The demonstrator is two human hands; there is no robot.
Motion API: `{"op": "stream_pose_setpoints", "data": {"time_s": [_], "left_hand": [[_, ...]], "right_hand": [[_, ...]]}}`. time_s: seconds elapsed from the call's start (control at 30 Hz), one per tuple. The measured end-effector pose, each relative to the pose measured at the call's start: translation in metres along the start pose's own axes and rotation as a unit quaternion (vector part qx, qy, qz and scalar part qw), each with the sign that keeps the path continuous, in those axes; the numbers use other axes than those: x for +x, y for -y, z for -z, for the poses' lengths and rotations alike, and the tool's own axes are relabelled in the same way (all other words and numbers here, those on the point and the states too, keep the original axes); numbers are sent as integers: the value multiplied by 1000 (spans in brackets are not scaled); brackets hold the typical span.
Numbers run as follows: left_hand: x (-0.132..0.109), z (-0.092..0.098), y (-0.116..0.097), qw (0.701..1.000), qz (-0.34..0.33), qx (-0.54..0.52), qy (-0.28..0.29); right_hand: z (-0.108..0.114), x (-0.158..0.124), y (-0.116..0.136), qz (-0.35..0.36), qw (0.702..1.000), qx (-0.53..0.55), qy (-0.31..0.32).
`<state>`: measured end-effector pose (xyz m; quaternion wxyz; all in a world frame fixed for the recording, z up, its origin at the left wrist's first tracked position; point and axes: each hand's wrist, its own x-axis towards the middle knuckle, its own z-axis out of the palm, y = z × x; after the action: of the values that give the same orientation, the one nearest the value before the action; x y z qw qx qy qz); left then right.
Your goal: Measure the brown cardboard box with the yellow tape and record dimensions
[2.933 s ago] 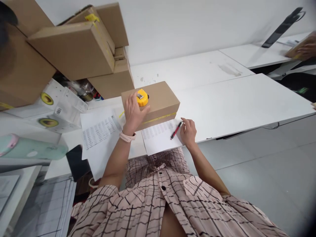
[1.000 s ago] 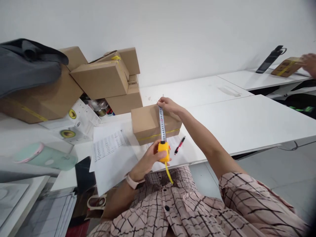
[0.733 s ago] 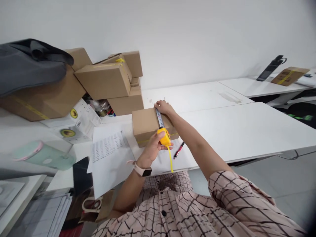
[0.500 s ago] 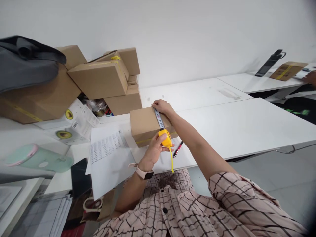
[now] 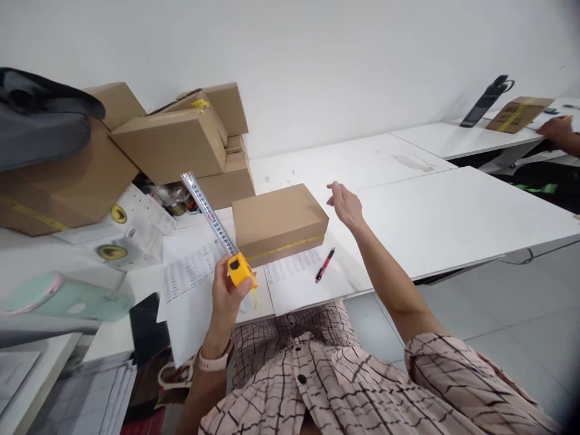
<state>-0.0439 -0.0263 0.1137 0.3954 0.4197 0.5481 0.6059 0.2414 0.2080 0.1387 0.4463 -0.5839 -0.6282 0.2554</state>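
A yellow tape measure (image 5: 239, 270) is gripped in my left hand (image 5: 228, 297), its metal blade (image 5: 208, 211) pulled out and slanting up to the left, off the box. The closed brown cardboard box (image 5: 278, 217) lies in front of me on the white table. To the right of the box my right hand (image 5: 347, 205) hovers over the table, fingers partly spread, holding nothing. Below the box, printed sheets (image 5: 290, 275) lie on the table with a red and black pen (image 5: 325, 264) on them.
Cardboard boxes (image 5: 167, 145) are stacked at the left, near a mint green tumbler (image 5: 86, 297). More printed paper (image 5: 185, 314) lies left of the box. Far right are a dark bottle (image 5: 484, 104), a taped box (image 5: 519, 115) and another person's hand (image 5: 556, 127).
The tape measure has come off the box top and swung left in my left hand, with more blade showing. My right hand has let go of the blade's end and moved right.
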Motion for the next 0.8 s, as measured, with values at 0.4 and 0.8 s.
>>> {"op": "stream_pose_setpoints", "data": {"time_s": [0.4,0.8], "left_hand": [[90,-1,-42,998,-37,-12,45],[24,-83,11,977,39,-59,201]], "right_hand": [[-14,10,46,94,981,-167,16],[-43,46,65,207,959,-170,98]]}}
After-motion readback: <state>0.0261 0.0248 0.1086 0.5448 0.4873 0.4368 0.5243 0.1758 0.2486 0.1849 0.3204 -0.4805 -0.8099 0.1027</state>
